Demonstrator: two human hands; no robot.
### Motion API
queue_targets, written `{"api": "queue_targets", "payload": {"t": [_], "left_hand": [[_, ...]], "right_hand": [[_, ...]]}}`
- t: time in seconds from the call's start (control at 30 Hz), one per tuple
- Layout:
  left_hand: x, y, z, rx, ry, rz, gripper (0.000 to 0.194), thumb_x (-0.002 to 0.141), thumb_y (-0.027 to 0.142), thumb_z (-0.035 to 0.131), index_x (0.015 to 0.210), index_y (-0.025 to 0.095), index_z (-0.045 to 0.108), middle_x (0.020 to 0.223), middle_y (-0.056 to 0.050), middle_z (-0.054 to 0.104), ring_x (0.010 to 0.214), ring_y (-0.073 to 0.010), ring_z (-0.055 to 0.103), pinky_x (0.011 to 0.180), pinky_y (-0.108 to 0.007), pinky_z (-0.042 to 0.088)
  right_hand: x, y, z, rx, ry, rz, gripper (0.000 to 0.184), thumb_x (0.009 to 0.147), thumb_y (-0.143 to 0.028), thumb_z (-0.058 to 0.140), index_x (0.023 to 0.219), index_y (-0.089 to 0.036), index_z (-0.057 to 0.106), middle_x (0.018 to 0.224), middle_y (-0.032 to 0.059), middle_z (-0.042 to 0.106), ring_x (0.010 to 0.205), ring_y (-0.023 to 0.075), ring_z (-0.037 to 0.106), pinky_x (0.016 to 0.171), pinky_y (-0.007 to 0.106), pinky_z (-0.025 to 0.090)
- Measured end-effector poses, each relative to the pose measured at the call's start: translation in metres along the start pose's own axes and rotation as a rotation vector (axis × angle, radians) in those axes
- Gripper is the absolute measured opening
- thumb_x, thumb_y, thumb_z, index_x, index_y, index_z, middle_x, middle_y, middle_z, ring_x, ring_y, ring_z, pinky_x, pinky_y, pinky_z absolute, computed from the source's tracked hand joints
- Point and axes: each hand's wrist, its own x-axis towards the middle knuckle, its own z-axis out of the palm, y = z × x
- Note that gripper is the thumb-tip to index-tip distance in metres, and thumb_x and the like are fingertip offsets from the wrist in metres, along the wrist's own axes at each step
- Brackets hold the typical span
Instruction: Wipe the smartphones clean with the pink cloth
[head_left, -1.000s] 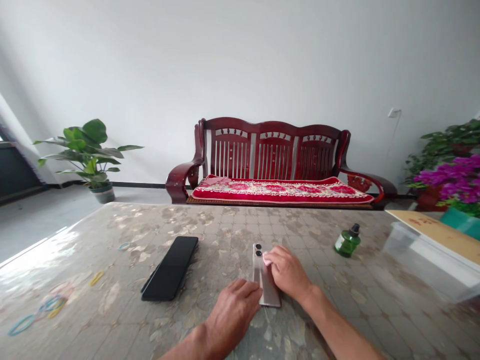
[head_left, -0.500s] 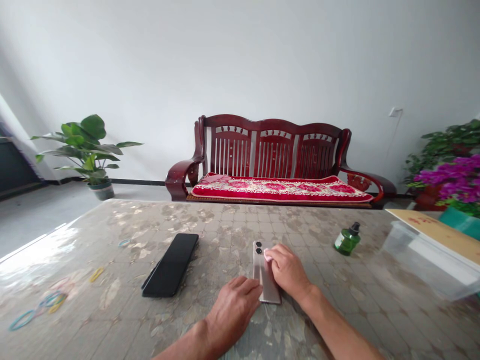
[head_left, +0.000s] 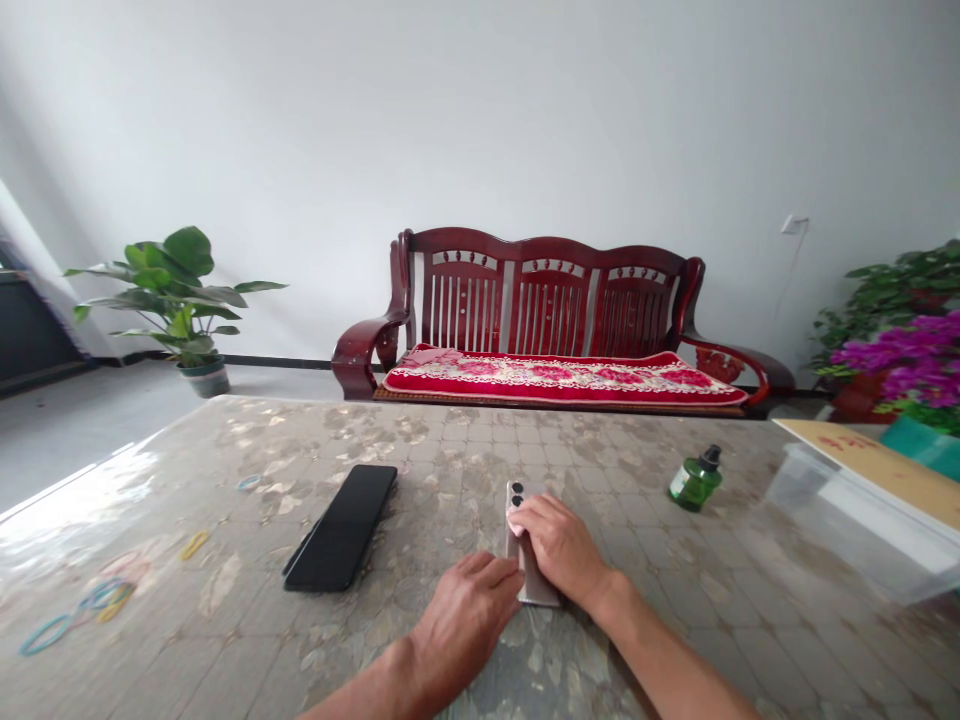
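A pale silver-pink smartphone (head_left: 540, 588) lies back up on the table, its two round camera lenses at the far end. My left hand (head_left: 469, 605) holds the phone's lower left edge, fingers close together; the fingertips are partly hidden. Between the closed fingers of my right hand (head_left: 562, 545) is a small whitish-pink wad (head_left: 514, 524), cloth or tissue, pressed on the phone's back just below the lenses. To the left of my hands rests a larger black smartphone (head_left: 343, 530), with its dark screen up.
Green pump bottle (head_left: 694, 482) and clear plastic box (head_left: 847, 530) with a tan board (head_left: 862, 455) over it stand on the right of the patterned table (head_left: 420, 440). Coloured rubber bands (head_left: 112, 600) lie at left. Behind are a wooden bench (head_left: 547, 290) and potted plant (head_left: 202, 375).
My right hand has slid left across the phone's back with the wad, from its right edge toward its left edge. The left hand stays at the lower left edge.
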Motion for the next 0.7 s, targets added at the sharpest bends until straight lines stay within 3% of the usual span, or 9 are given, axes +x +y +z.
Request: {"api": "queue_targets", "payload": {"t": [0.13,0.33,0.53,0.7], "left_hand": [[0.000,0.001,-0.001,0.000,0.027,0.004,0.018,0.097,0.012,0.050,0.084,0.020,0.059,0.085,-0.002,0.065,0.071,-0.0172,0.059,0.068,-0.028,0.048],[-0.003,-0.002,0.007,-0.012,-0.013,-0.009,0.011,0.095,0.014,0.057,0.085,0.019,0.060,0.085,-0.001,0.065,0.072,-0.0185,0.059,0.067,-0.030,0.048],[-0.003,-0.002,0.004,-0.027,0.004,-0.012,0.012,0.096,0.016,0.055,0.086,0.020,0.060,0.086,-0.001,0.066,0.073,-0.0181,0.060,0.069,-0.029,0.048],[-0.004,-0.004,0.008,-0.027,0.019,0.000,0.017,0.098,0.017,0.053,0.082,0.020,0.059,0.082,-0.001,0.065,0.071,-0.0176,0.060,0.068,-0.028,0.048]], "right_hand": [[0.002,-0.005,-0.001,-0.021,-0.014,0.014,0.023,0.088,-0.002,0.051,0.085,-0.022,0.063,0.088,0.0030,0.064,0.087,0.0189,0.055,0.079,0.030,0.043],[-0.006,-0.008,-0.006,0.000,-0.076,-0.069,0.024,0.082,0.000,0.049,0.080,-0.021,0.061,0.083,0.0025,0.061,0.084,0.0184,0.054,0.077,0.029,0.041],[-0.003,-0.002,-0.005,-0.051,-0.004,0.041,0.025,0.087,0.000,0.048,0.083,-0.021,0.062,0.086,0.0026,0.062,0.084,0.0179,0.053,0.077,0.028,0.040],[-0.009,-0.002,-0.007,-0.022,-0.024,-0.026,0.027,0.077,0.003,0.048,0.077,-0.022,0.060,0.079,0.0012,0.059,0.080,0.0174,0.052,0.073,0.028,0.038]]}}
